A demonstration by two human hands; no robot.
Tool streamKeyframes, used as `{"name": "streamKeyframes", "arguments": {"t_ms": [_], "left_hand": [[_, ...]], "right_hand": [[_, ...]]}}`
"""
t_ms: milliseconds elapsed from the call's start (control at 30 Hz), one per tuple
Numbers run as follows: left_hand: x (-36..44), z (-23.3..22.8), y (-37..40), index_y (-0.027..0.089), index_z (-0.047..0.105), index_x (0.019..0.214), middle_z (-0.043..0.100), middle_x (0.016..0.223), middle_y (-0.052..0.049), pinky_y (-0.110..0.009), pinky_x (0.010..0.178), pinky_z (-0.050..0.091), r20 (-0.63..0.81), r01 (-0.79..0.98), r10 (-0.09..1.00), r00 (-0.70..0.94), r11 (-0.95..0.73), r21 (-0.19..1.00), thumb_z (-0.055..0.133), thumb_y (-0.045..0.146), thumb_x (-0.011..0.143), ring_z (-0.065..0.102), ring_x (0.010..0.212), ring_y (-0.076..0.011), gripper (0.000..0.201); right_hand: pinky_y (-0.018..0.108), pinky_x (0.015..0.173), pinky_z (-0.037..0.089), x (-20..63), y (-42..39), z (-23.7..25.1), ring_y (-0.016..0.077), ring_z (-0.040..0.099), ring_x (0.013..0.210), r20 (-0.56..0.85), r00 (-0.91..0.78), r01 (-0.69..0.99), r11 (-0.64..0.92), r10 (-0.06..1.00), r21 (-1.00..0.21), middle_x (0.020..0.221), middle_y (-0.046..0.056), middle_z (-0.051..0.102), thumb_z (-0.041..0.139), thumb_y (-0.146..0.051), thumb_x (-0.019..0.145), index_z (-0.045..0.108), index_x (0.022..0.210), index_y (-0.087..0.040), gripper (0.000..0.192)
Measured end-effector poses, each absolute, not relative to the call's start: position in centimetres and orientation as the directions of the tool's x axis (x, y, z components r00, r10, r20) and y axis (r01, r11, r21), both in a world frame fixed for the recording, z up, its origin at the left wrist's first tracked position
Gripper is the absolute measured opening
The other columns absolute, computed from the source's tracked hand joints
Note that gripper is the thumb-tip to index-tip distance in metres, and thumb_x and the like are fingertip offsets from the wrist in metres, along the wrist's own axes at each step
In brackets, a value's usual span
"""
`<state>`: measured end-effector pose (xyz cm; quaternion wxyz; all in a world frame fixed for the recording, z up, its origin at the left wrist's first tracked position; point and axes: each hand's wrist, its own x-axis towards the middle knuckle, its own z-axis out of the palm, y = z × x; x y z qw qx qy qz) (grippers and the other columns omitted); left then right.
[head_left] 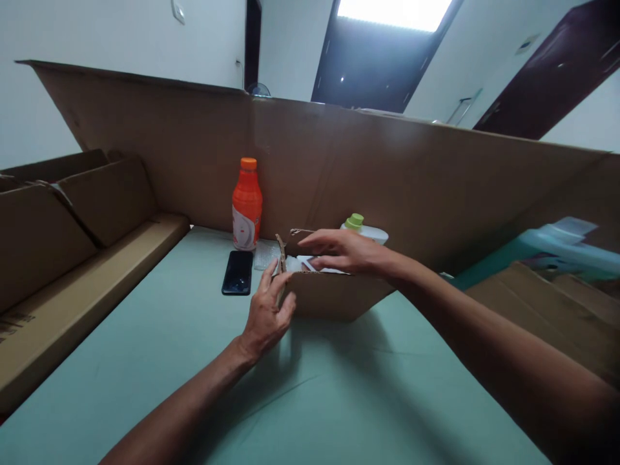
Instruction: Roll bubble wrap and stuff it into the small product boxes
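A small cardboard box with its top open stands on the pale green table. At its near left corner my left hand grips the wall, the thumb in front and the fingers along the side. Over the opening, my right hand has its fingers stretched out and apart, their tips above white items inside. What those items are is mostly hidden by the hand and the front wall. Behind the box shows a white bottle with a green cap.
An orange bottle stands upright behind a black phone; clear bubble wrap lies beside them. Tall cardboard walls enclose the table. Open cartons line the left; a teal container leans at the right behind cardboard.
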<state>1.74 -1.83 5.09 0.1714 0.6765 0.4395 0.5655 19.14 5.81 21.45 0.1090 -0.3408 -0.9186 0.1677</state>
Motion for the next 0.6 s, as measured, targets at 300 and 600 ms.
{"name": "streamKeyframes", "arguments": {"t_ms": [300, 600], "left_hand": [[-0.5, 1.3, -2.2, 0.028, 0.022, 0.157, 0.032, 0.161, -0.018, -0.053, 0.103, 0.048, 0.303, 0.286, 0.952, -0.042, -0.279, 0.917, 0.066, 0.030, 0.083, 0.045, 0.140, -0.0343, 0.086], [4.4, 1.1, -1.7, 0.016, 0.030, 0.150, 0.050, 0.148, -0.017, -0.047, 0.116, 0.038, 0.318, 0.122, 0.947, -0.039, -0.311, 0.943, 0.065, 0.028, 0.079, 0.048, 0.139, -0.0280, 0.080]], "right_hand": [[0.042, 0.083, 0.057, 33.4, -3.6, 8.5, 0.0266, 0.070, 0.099, 0.417, 0.290, 0.584, 0.186, 0.861, -0.791, 0.112, 0.012, 0.074, 0.070, -0.049, 0.080, 0.068, 0.111, -0.019, 0.043], [0.044, 0.091, 0.056, 28.3, -3.2, 3.9, 0.0299, 0.068, 0.109, 0.219, 0.024, 0.392, 0.192, 0.976, -0.900, 0.125, 0.016, 0.068, 0.068, -0.054, 0.077, 0.057, 0.127, -0.020, 0.061]]}}
